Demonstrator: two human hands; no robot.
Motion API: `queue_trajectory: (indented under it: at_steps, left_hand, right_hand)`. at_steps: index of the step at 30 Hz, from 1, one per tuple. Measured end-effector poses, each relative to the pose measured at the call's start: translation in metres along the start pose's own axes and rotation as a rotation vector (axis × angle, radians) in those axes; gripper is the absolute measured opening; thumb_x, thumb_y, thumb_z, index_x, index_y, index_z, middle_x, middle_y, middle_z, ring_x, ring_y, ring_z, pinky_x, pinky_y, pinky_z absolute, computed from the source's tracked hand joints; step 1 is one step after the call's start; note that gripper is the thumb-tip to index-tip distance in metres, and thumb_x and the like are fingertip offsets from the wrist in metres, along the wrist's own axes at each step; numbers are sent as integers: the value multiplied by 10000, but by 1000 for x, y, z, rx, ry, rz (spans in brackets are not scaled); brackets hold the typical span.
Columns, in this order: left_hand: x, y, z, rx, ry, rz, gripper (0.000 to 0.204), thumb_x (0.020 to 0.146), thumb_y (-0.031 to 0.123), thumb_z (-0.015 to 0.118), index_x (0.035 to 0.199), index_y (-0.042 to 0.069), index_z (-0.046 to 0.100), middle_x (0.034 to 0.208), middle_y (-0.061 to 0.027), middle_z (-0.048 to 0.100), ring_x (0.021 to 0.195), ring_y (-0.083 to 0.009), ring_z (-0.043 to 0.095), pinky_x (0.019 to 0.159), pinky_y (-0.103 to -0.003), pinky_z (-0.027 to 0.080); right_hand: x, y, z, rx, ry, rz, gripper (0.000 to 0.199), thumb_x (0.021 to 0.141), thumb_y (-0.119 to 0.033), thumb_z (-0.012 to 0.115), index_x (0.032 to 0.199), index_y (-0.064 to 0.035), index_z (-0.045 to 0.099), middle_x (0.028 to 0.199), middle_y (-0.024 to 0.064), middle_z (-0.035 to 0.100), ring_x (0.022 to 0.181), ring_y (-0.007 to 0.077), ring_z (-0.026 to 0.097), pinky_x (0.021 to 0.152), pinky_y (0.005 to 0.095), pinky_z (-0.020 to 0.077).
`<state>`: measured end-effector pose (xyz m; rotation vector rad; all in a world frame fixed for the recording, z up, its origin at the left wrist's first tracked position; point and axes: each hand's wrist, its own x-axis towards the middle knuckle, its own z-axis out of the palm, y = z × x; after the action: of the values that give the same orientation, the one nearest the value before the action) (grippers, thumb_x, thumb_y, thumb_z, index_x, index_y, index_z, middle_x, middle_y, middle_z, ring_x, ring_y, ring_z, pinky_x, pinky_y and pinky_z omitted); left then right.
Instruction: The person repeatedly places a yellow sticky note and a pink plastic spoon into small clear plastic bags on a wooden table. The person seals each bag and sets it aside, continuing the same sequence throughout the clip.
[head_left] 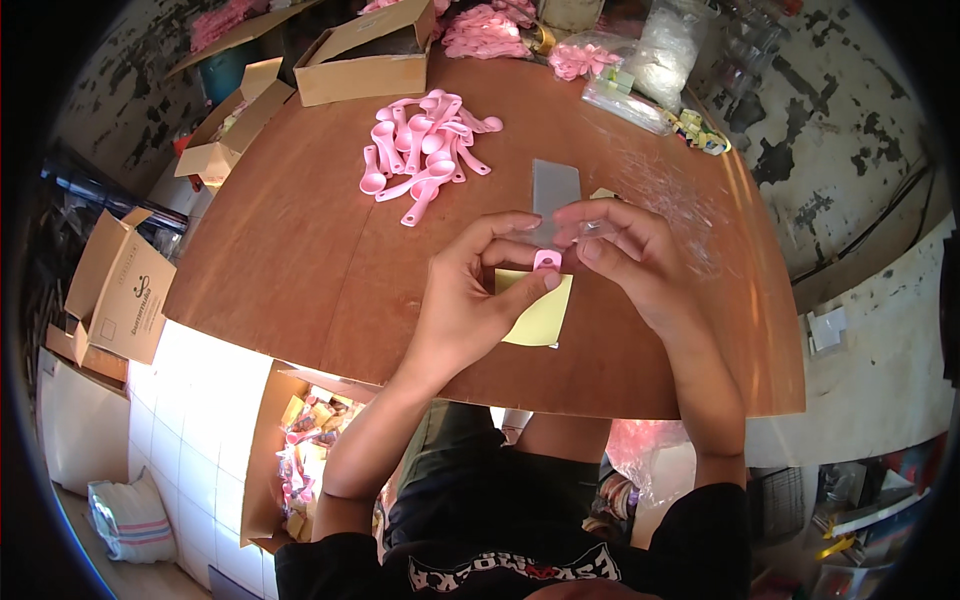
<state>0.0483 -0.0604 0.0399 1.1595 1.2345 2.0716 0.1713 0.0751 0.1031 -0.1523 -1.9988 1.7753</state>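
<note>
My left hand [470, 285] is closed on a pink plastic spoon; the holed end of its handle [547, 260] shows above the thumb, and the rest is hidden by the fingers. Close beside it, my right hand [635, 250] has its fingers curled, with a bit of clear plastic bag [592, 231] at the fingertips. Beneath the hands lies yellow paper [540, 318] on the brown table. Just beyond the fingertips is a stack of clear plastic bags [556, 185]. Farther off to the left rests a heap of pink spoons [425, 140].
Scraps of clear film [675, 195] litter the table's right side. At the back are an open cardboard box [365, 78], bagged pink spoons [585, 58] and a bag of clear plastic [665, 50]. Below the near left edge stands a carton [262, 450] of packed items.
</note>
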Motion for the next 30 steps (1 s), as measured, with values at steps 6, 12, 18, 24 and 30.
queue_trajectory:
  at_steps: [6, 12, 18, 24, 30]
  left_hand:
    - [-1, -13, -5, 62, 3, -94, 420, 839, 3, 752, 1209, -42, 559, 919, -77, 734, 825, -45, 629, 672, -197, 502]
    - [-5, -3, -7, 37, -110, -187, 396, 884, 1, 701, 1239, -40, 530, 1041, -94, 688, 998, -114, 644, 823, -242, 548]
    - [-5, 0, -20, 79, -61, -256, 239, 933, 73, 663, 1147, -28, 628, 1011, -88, 692, 921, -116, 654, 757, -266, 587]
    - [-5, -6, -16, 80, -17, -288, 166, 932, 64, 663, 1059, -41, 683, 919, -77, 716, 803, -84, 659, 676, -239, 578]
    - [-5, -9, -20, 146, -12, -273, 154, 933, 49, 655, 1061, -29, 688, 946, -78, 717, 833, -90, 667, 689, -244, 591]
  right_hand:
    - [-7, 29, -2, -127, -9, 27, 168, 917, -79, 688, 1006, 58, 654, 986, 80, 687, 903, 101, 655, 781, 243, 545]
    - [-9, 40, -1, -123, 54, 118, 152, 916, -69, 678, 998, 59, 664, 955, 88, 696, 862, 105, 667, 755, 226, 540]
    - [-21, 39, -6, -58, 97, 178, 183, 918, -93, 679, 1022, 57, 666, 969, 95, 700, 908, 123, 672, 792, 238, 531]
    - [-27, 48, -10, -3, 111, 182, 206, 919, -79, 675, 1068, 61, 652, 1009, 100, 695, 926, 131, 670, 824, 254, 533]
    - [-29, 56, -15, 37, 115, 128, 194, 919, -45, 667, 1080, 63, 646, 996, 97, 689, 883, 129, 671, 787, 258, 550]
